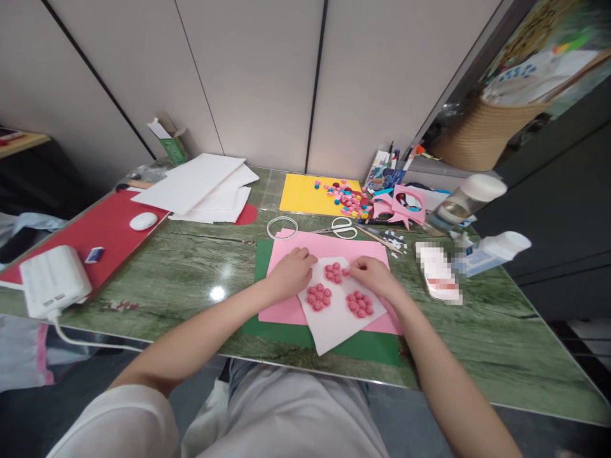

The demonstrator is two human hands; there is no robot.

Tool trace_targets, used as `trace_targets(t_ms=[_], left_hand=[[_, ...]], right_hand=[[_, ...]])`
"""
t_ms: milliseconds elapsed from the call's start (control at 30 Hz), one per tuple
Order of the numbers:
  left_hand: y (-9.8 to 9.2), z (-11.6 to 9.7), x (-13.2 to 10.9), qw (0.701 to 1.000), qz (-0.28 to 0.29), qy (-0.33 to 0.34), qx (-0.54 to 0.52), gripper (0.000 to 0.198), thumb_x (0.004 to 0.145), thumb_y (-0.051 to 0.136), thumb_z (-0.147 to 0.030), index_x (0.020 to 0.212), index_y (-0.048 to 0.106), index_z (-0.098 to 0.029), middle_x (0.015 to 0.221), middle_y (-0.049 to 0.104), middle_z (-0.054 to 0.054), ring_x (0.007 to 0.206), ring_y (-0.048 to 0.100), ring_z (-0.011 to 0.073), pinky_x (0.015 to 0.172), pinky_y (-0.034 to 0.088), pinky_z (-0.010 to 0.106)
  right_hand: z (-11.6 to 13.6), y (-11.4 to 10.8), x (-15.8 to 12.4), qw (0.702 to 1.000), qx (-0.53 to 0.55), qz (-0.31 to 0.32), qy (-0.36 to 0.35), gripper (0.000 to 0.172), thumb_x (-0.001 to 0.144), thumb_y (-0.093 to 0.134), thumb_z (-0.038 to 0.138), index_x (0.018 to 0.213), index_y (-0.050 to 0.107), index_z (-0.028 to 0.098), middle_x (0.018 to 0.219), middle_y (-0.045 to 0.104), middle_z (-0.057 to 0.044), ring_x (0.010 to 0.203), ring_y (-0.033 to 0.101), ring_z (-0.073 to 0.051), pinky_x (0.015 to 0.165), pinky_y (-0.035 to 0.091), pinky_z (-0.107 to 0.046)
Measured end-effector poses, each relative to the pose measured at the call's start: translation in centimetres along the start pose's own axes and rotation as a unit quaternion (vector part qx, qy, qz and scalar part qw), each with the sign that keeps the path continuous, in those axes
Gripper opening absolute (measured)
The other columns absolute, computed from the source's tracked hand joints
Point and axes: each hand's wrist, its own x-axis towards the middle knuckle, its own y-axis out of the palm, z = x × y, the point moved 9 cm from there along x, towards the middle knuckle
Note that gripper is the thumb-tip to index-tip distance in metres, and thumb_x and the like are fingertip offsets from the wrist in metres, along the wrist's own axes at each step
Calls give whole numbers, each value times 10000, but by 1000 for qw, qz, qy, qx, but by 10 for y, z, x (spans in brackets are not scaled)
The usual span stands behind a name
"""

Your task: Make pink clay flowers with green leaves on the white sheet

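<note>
A white sheet of paper (pixel 329 334) lies at an angle on the pink sheets, bearing three flower-like clusters of pink rolled-paper coils: a top cluster (pixel 333 273), a left cluster (pixel 318 297) and a right cluster (pixel 359 304). My left hand (pixel 292 272) rests at the sheet's upper left edge, its fingers bent and holding the paper down. With thumb and fingertips closed, my right hand (pixel 375 275) pinches a single pink paper coil (pixel 346 271) just right of the top cluster. Beneath everything are pink paper (pixel 279 308) and green paper (pixel 377 348).
Behind the sheets lie white-handled scissors (pixel 344 228) and a tape ring (pixel 282 228). Coloured coils (pixel 351 202) sit on yellow paper (pixel 300 194). To the right stand a bottle (pixel 496 251) and a phone (pixel 438 272); a white power bank (pixel 55 280) is at left.
</note>
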Motion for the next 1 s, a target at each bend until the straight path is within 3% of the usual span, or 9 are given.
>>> trace_targets(t_ms=[1000], left_hand=[[3, 1, 0, 1000, 10, -7, 15, 311, 805, 355, -137, 1069, 519, -152, 974, 494, 107, 955, 434, 222, 848, 379, 373]], right_hand=[[6, 1, -1, 999, -14, -32, -20, 225, 652, 467, 343, 510, 477, 168, 545, 544, 5, 531, 450, -114, 499, 269, -244]])
